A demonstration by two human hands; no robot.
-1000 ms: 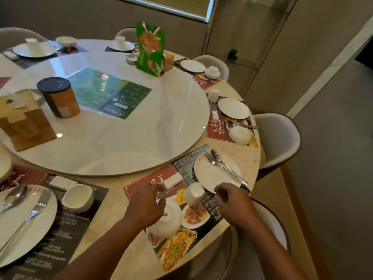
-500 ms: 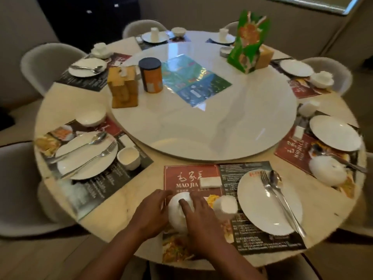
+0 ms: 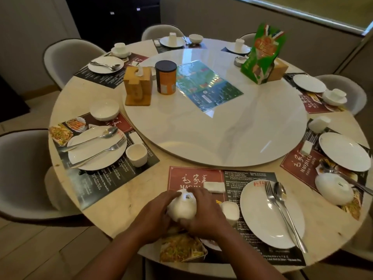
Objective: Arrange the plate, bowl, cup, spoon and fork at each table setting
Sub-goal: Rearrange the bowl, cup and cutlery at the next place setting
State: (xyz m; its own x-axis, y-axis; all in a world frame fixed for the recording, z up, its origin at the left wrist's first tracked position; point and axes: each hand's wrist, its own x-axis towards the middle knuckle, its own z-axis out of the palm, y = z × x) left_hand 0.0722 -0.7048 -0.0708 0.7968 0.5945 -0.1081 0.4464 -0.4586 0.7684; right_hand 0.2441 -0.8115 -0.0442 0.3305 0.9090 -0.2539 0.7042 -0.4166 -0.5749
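**Head view: round bench laid with several settings.** At the nearest setting, the left hand and right hand both close on a white bowl. The bowl is upside down, its foot ring toward the camera, over the red half of the placemat.

The grip of each hand is narrow, with the fingers curled round the bowl's sides. The left hand is on the bowl's left flank, the right hand on its right and near flank. Whether the bowl rests on the placemat or is held just off it cannot be told from this angle.

A white cup stands just right of the right hand, partly hidden by the knuckles and just beside the plate. The plate lies on the dark half of the placemat. The fork and spoon lie side by side on it, fork to the left, handles pointing toward the bench edge.

A small white rectangular packet lies just beyond the hands. A pale turntable fills the centre, carrying a wooden tissue box, an orange canister and a green card stand.
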